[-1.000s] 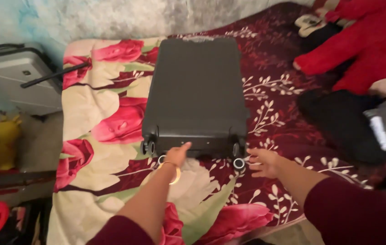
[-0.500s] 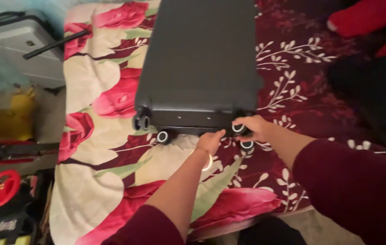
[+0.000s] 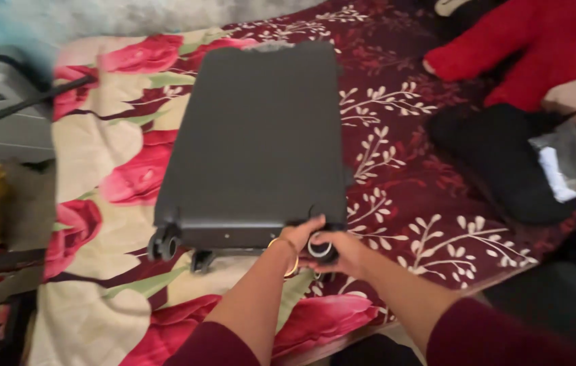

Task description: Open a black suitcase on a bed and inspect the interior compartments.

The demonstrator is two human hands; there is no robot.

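Head view – both hands (image 3: 318,247) at black suitcase (image 3: 254,142) wheel (image 3: 320,246) – on bed.

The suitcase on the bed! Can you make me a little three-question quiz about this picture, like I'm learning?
1. True or false: the dark suitcase lies flat on the flowery bedspread.
2. Which part of the suitcase does the right hand touch? A) the top handle B) a wheel at the near corner C) the zip
3. Fill in: the left hand wears a gold ______ on its wrist.

Key:
1. True.
2. B: the wheel at the near right corner.
3. Bangle.
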